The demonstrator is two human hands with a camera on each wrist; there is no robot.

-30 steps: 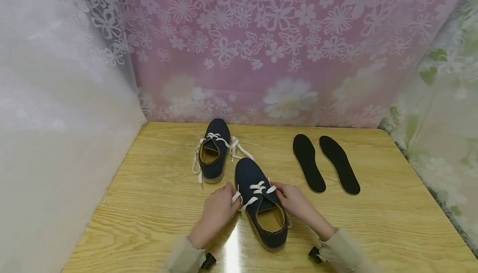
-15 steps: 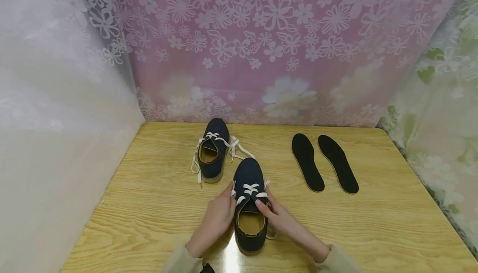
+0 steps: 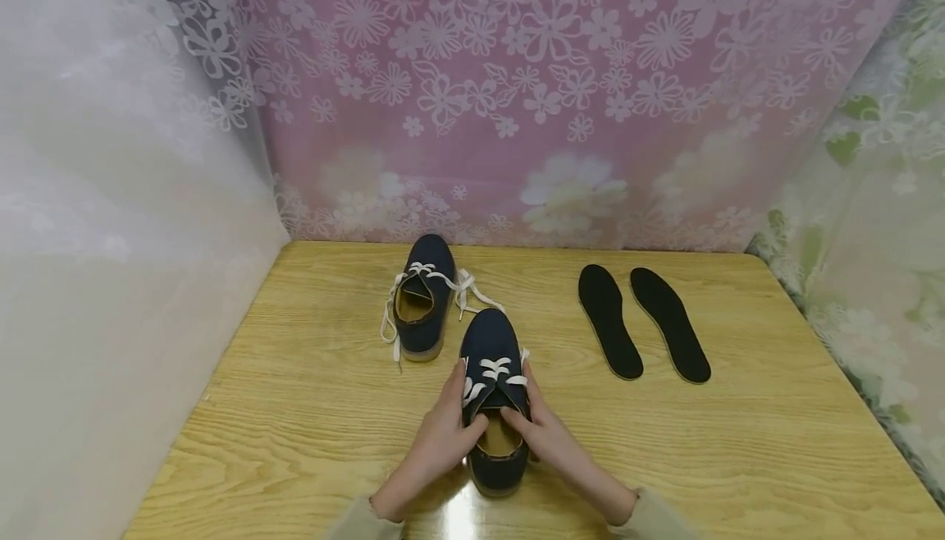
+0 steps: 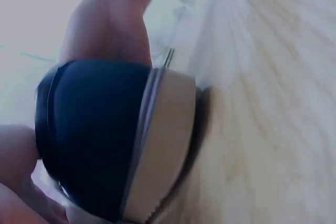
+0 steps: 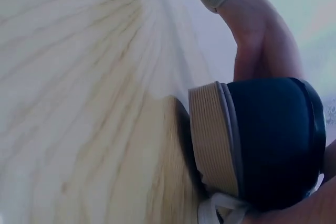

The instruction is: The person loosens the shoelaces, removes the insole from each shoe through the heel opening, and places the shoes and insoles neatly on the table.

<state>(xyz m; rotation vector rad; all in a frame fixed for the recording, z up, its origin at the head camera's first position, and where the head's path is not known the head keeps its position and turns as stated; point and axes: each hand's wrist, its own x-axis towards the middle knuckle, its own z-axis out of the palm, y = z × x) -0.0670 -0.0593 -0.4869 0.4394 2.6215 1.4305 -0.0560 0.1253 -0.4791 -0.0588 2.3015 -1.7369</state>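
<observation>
A navy canvas shoe [image 3: 489, 335] with white laces [image 3: 495, 368] points away from me in the head view. My left hand [image 3: 440, 433] grips its left side, fingers along the upper and thumb at the rim of the opening. On the other side my right hand [image 3: 552, 435] holds it the same way, its thumb near the shoe's tongue. Tan lining shows between the thumbs. The left wrist view shows the dark heel [image 4: 94, 135] and ribbed tan sole close over the table. From the right wrist, a piece of white lace [image 5: 223, 205] shows beside the sole [image 5: 212, 140].
The matching shoe [image 3: 431, 335] stands just beyond, on the left, its laces loose on both sides. Two black insoles [image 3: 611, 322] [image 3: 670, 325] lie to the right on the wood-grain table [image 3: 295, 409]. A pink flowered curtain [image 3: 472, 154] hangs behind the table.
The shoe has turned from a slant to nearly straight and shifted left. Both hands went from the lace ends to gripping its sides, with the thumbs now at the opening.
</observation>
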